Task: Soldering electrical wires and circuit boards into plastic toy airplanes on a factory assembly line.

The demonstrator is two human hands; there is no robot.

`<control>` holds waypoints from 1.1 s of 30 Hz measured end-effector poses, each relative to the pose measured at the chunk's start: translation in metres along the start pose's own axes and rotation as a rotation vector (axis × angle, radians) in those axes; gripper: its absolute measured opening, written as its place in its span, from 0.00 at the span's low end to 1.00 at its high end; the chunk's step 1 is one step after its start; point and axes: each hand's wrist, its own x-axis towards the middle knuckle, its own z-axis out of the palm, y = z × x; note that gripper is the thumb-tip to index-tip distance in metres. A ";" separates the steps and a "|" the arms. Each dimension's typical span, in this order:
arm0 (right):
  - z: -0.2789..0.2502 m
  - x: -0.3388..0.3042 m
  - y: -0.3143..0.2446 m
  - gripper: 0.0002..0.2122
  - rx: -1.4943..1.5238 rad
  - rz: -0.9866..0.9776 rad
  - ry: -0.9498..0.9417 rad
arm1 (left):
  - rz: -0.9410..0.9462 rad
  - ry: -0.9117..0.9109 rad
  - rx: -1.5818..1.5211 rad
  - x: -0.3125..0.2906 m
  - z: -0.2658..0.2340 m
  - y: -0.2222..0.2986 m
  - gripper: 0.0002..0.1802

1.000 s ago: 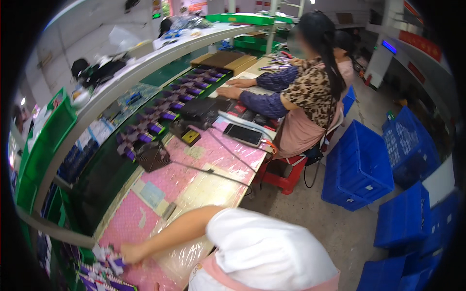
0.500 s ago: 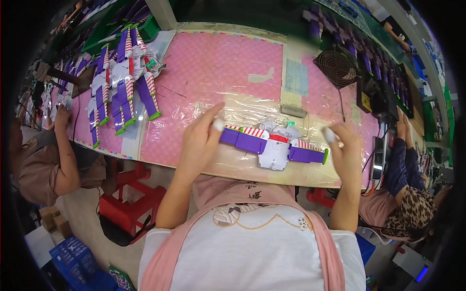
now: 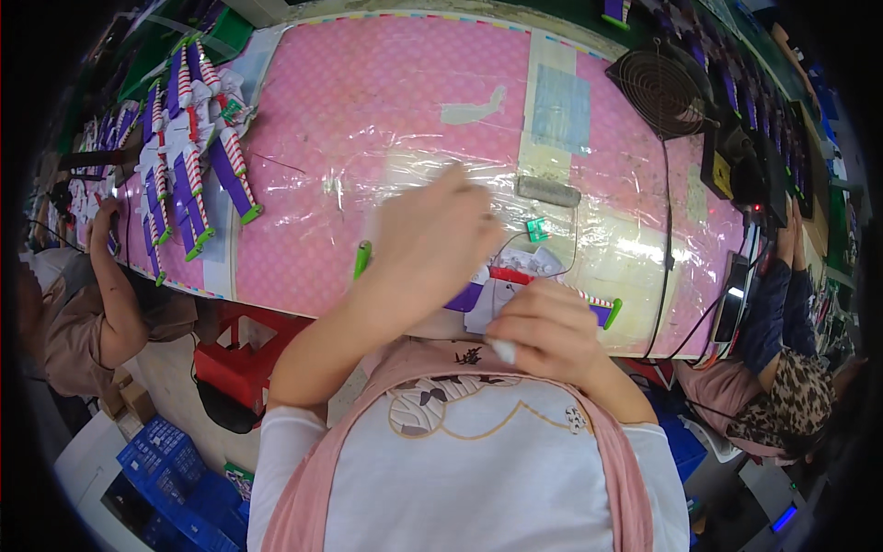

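A toy wing assembly (image 3: 478, 317) lies at the table's near edge, with a white centre, purple wings, red-and-white striped edges and green tips. Wires run from it to a small green circuit board (image 3: 536, 230) lying just beyond. My left hand (image 3: 432, 244), smeared by motion, is over the left wing and hides most of it; its fingers cannot be made out. My right hand (image 3: 549, 327) has its fingers curled over the white centre and the inner part of the right wing. One of its digits wears a white finger cover.
Similar purple wing assemblies (image 3: 189, 166) lie piled at the left. Beyond my right hand is a grey block (image 3: 548, 191) on the plastic-covered pink table (image 3: 368, 101). A round fan (image 3: 660, 87) and cables stand at the right. People sit on both sides.
My left hand has swung right, across the left wing. My right hand has come left and nearer, from beside the right wingtip onto the assembly. The whole view has shifted slightly.
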 end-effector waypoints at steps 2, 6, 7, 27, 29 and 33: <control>0.007 0.000 0.003 0.04 0.041 0.016 0.067 | 0.144 -0.255 0.009 0.019 0.022 0.008 0.08; 0.001 -0.012 0.008 0.05 0.155 0.313 0.288 | 0.065 -0.226 -0.359 0.019 0.031 0.000 0.09; 0.001 -0.012 0.009 0.05 0.130 0.420 0.374 | -0.050 -0.273 -0.517 0.016 0.017 0.004 0.10; -0.001 0.024 -0.014 0.04 0.212 0.800 0.439 | -0.167 0.132 -0.767 -0.035 0.009 -0.008 0.10; 0.004 0.027 -0.017 0.04 0.276 0.875 0.446 | -0.264 0.153 -0.873 -0.037 0.009 0.000 0.09; 0.011 0.022 -0.005 0.04 0.102 0.698 0.355 | -0.398 0.150 -1.058 -0.041 0.010 0.005 0.08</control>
